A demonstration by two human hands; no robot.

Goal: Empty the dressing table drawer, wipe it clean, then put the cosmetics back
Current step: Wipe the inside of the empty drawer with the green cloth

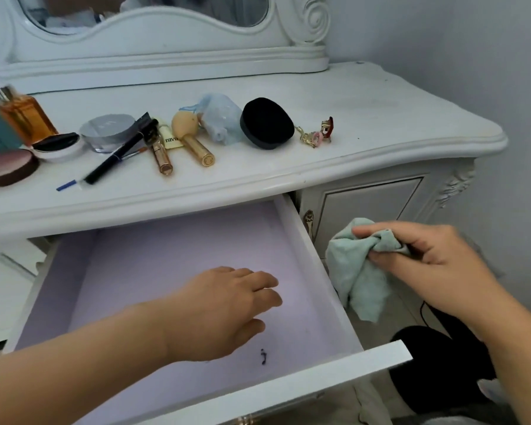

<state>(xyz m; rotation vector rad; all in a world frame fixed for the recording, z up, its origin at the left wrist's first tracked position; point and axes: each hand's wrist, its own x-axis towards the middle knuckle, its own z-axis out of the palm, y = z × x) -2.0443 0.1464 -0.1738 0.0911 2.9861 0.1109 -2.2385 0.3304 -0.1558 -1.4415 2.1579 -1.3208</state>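
Your left hand (227,308) reaches into the open drawer (307,240), fingers loosely spread and relaxed over the lilac lining, holding nothing; whether the fingertips touch the lining, you cannot tell. A small dark smudge (262,356) sits on the lining at five o'clock from that hand, near the drawer front. Your right hand (423,256) hangs outside the drawer, at three o'clock from its right wall, with thumb and fingers pinched on a bunched pale green cloth (359,277) that droops below the grip. The cosmetics lie on the dressing table top (396,118), at twelve o'clock from the drawer: an amber perfume bottle (25,118) at the far left, a clear round jar (108,131) beside it, a black pencil (117,154) lying slantwise, two gold tubes (201,151) side by side, a crumpled pale blue bag (221,118), a black round puff case (267,122), and at the right end of the row a small heap of chain and hair clips (318,133).
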